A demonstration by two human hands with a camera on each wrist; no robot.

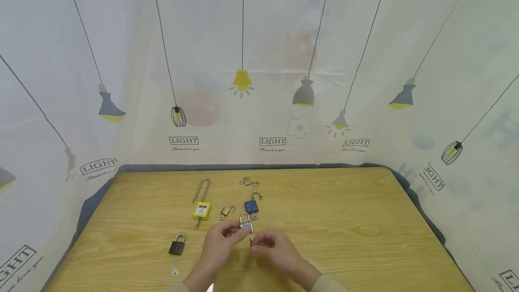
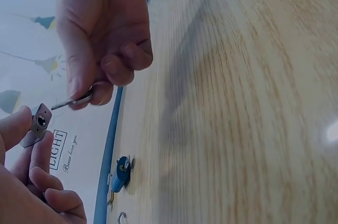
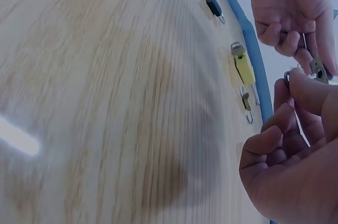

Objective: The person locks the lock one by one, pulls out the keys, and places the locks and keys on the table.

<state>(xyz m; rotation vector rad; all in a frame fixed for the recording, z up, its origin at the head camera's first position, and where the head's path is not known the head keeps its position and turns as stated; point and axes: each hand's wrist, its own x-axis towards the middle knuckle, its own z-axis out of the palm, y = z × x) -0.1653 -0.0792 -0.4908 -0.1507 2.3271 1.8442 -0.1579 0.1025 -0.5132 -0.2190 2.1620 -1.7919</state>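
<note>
My left hand pinches a silver padlock between thumb and fingers, its shackle pointing up and away. In the left wrist view the keyhole face of the padlock is turned toward my right hand. That hand pinches a small key, its tip just short of the keyhole. Beyond the padlock lies a blue padlock with its shackle raised and a key in it. A small brass padlock, also with its shackle raised, sits to its left.
On the wooden table, a yellow padlock with a long shackle lies at left. Nearer are a black padlock and a loose key. Another small padlock lies near the back edge. A printed curtain surrounds the table.
</note>
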